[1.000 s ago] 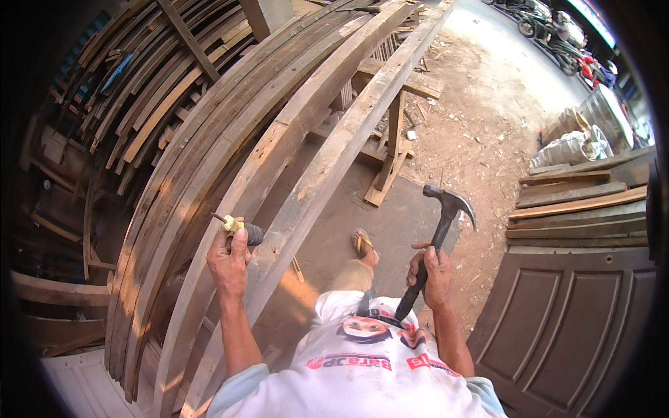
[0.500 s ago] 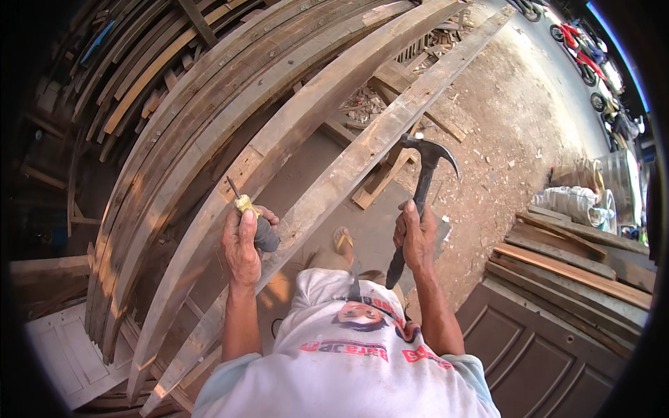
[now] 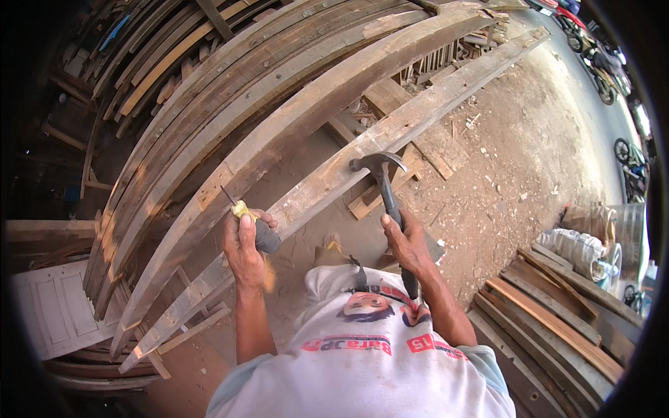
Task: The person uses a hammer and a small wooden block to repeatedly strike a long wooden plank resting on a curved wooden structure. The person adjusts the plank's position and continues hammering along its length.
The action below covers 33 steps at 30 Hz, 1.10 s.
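My left hand (image 3: 244, 256) is closed around a screwdriver-like tool (image 3: 266, 237). The tool has a thin dark shaft, a lumpy yellow collar and a rounded grey handle; its shaft points up and left, above the long beams. My right hand (image 3: 408, 245) grips a claw hammer (image 3: 387, 194) by its dark handle, thumb along the grip. The hammer's head is raised and, in this view, overlaps the edge of a straight wooden beam (image 3: 418, 115); I cannot tell whether they touch. Left of that beam runs a thick curved beam (image 3: 300, 115).
Several more curved beams (image 3: 209, 132) stand close together at the left. A white panelled door (image 3: 59, 296) lies at the lower left. Stacked planks (image 3: 550, 327) and a white sack (image 3: 571, 247) are at the right. Wood chips litter the dirt floor (image 3: 509, 160); motorbikes (image 3: 599, 80) stand beyond.
The hammer and my right hand have shifted left, bringing the hammer head over the straight beam in view. The view has turned somewhat. My left hand keeps its hold.
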{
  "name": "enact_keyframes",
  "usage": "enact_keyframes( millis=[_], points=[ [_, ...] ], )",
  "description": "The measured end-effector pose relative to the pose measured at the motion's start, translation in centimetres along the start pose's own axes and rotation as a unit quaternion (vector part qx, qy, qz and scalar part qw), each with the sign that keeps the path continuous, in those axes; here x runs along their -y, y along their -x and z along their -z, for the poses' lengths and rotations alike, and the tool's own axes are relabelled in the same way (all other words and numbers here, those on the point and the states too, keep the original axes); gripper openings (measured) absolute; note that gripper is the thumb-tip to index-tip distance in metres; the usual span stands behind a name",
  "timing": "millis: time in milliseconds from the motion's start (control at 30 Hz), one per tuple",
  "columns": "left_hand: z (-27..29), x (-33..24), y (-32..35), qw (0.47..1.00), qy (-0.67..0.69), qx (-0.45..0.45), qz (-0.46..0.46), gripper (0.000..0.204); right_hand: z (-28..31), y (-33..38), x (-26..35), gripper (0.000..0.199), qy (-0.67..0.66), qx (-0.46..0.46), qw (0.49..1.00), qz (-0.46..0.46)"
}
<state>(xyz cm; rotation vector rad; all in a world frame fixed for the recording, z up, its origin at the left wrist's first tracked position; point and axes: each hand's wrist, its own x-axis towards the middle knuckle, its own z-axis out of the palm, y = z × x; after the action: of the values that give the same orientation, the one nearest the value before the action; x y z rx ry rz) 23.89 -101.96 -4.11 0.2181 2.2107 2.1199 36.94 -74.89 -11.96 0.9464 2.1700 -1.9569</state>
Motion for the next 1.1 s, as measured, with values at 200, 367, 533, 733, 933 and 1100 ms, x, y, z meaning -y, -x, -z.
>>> enact_keyframes(
  millis=[200,367,533,733,933,1100],
  points=[
    [-6.2,0.1,4.1,0.998,-0.023,-0.048,0.021,0.035,9.2,-3.7,4.1,0.044,-0.018,-0.069,0.993,0.097],
    [-9.0,0.5,5.8,0.995,-0.055,-0.055,0.057,0.035,10.7,-7.1,6.8,0.043,-0.027,-0.043,0.989,0.136],
    [-12.1,0.8,4.1,0.993,-0.078,-0.047,0.076,0.035,9.7,-12.0,3.1,0.045,0.127,-0.001,0.978,0.168],
    [-15.6,3.1,0.5,0.992,-0.077,0.014,0.097,0.036,12.3,-10.5,6.2,0.041,0.08,0.024,0.993,0.078],
    [-19.3,3.9,-1.3,0.98,-0.008,0.1,0.171,0.037,16.1,-11.1,6.0,0.035,0.266,0.085,0.955,0.1],
    [-21.3,4.0,-2.9,0.973,-0.066,0.165,0.151,0.04,18.5,-10.8,6.1,0.034,0.148,-0.043,0.979,0.136]
  ],
)
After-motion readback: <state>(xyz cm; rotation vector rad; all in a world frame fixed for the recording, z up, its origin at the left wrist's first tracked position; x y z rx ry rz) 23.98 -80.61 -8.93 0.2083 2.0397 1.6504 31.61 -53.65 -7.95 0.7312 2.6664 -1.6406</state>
